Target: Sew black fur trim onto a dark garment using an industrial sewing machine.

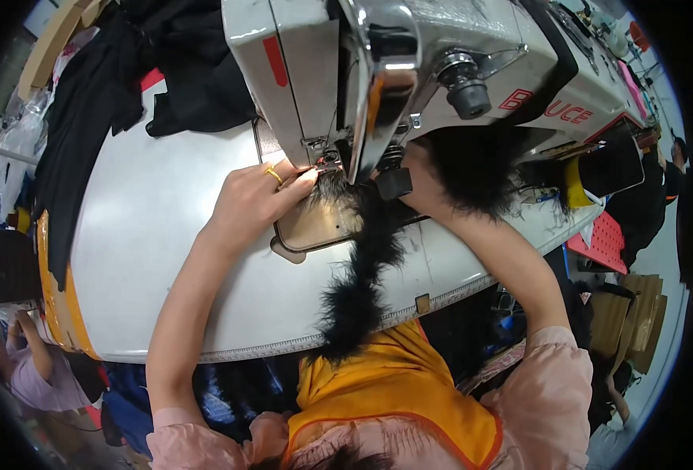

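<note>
A strip of black feathery trim (360,294) runs from under the needle area of a white sewing machine (284,86) down over the table's front edge. My left hand (256,205), a yellow ring on one finger, rests left of the presser foot (329,160). Its thumb and forefinger are pinched together at the trim's edge. Behind the machine's head, on the right side, is my right hand (423,182); its fingers are hidden by the metal parts. More black fluffy material (480,168) hangs beside my right wrist.
Black cloth (198,74) lies on the white table (143,235) at the back left. A measuring tape (284,345) runs along the curved front edge. Over my lap spreads an orange apron (393,384). A red perforated stool (599,244) stands at right; another person (41,368) sits at left.
</note>
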Demonstrator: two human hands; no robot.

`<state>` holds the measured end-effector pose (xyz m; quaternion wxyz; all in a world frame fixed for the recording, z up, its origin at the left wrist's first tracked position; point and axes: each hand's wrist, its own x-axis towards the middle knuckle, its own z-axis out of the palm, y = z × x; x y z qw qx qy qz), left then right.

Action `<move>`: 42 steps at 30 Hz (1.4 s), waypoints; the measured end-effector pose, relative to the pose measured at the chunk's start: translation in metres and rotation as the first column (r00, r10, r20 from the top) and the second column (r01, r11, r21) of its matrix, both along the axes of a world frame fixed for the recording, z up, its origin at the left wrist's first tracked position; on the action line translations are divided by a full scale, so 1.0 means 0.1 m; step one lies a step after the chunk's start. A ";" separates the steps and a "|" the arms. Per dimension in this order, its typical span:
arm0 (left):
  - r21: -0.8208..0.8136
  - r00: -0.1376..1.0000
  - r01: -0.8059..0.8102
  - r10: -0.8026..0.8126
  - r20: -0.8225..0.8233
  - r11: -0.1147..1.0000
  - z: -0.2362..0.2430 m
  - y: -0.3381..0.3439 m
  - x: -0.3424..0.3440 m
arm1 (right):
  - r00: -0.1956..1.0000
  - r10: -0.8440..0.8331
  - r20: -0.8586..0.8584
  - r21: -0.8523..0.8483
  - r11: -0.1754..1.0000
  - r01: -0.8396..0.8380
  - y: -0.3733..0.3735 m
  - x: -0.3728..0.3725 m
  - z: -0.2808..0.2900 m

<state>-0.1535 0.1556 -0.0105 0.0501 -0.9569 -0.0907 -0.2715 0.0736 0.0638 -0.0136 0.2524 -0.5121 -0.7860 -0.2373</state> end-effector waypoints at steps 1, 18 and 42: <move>0.005 1.000 0.002 -0.002 0.008 1.000 0.00 0.00 0.00 | 1.000 -0.016 0.002 0.002 1.000 0.016 -0.01 -0.01 0.01; 0.141 0.992 0.039 -0.056 0.117 0.989 -0.11 0.02 0.06 | 0.963 -0.248 -0.110 -0.301 0.931 0.205 -0.05 -0.14 0.23; -0.546 0.815 -0.494 0.579 -0.021 0.676 -0.08 -1.06 -0.03 | 0.870 0.194 -0.453 -0.050 0.969 -0.242 -1.81 -0.20 0.13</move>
